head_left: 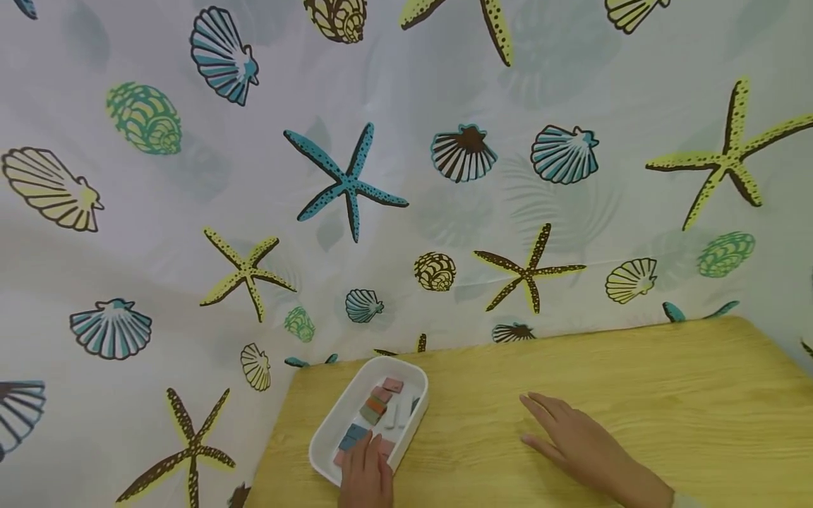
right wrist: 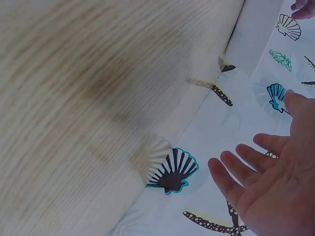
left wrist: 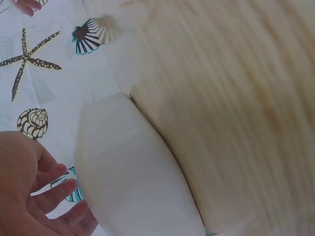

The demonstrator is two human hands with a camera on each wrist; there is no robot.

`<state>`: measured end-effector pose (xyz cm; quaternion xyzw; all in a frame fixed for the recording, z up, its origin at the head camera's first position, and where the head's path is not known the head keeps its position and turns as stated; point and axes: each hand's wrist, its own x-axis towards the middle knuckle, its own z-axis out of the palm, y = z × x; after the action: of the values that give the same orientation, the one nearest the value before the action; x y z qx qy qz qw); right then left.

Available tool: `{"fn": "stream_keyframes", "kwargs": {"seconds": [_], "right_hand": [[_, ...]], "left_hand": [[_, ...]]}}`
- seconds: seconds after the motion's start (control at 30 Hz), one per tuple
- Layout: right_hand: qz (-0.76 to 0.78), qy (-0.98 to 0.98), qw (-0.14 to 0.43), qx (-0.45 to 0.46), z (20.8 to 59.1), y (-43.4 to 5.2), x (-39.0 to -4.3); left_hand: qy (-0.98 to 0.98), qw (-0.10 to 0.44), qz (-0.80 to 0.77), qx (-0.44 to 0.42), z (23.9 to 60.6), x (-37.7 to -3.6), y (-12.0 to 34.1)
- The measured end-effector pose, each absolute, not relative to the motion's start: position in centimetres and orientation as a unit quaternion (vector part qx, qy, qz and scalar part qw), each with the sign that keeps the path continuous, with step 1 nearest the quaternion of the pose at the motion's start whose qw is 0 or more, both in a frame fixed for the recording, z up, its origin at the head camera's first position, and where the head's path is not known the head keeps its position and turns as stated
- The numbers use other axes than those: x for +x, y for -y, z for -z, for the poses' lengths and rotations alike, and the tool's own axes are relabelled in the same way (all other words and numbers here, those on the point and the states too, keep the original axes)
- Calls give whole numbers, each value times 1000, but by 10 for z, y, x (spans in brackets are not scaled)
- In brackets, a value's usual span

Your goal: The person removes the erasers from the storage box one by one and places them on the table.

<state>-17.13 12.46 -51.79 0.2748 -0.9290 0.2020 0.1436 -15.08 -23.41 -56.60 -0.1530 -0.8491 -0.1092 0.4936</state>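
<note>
White tray (head_left: 336, 423) of small tiles (head_left: 375, 409) sits lower centre, at bench (head_left: 635, 395) edge. Left hand (head_left: 367, 474) reaches in, grip unclear; right hand (head_left: 581, 444) flat, empty. Nudge could tip tray off.

A white rectangular plastic tray with rounded corners (head_left: 330, 432) sits at the left end of the pale wooden tabletop, close to its corner, its long axis running diagonally away from the viewer. Inside lie small flat rectangular tiles (head_left: 375, 409) in pink, orange, grey-green, blue and white, loosely jumbled in a shallow layer. From the left wrist view only the tray's smooth white outer wall (left wrist: 128, 172) shows, blurred.
</note>
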Motion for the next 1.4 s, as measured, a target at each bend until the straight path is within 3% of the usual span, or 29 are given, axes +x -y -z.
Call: {"fn": "stream_keyframes", "kwargs": {"seconds": [0.27, 0.6, 0.97, 1.13, 1.23, 1.4], "right_hand": [[-210, 924, 111, 300, 511, -113, -179], [-260, 919, 125, 269, 512, -96, -193], [-382, 897, 17, 222, 520, -57, -217], [-426, 880, 0, 211, 527, -38, -224], [-444, 869, 3, 220, 529, -29, -226], [-461, 858, -2, 225, 531, -21, -230]], "left_hand": [[849, 498, 87, -155, 565, -155, 249], [896, 412, 159, -35, 564, -147, 264], [888, 410, 202, 59, 565, -151, 300], [892, 400, 202, 61, 567, -155, 319], [907, 352, 213, 83, 565, -157, 323], [932, 214, 254, 143, 554, -159, 319]]}}
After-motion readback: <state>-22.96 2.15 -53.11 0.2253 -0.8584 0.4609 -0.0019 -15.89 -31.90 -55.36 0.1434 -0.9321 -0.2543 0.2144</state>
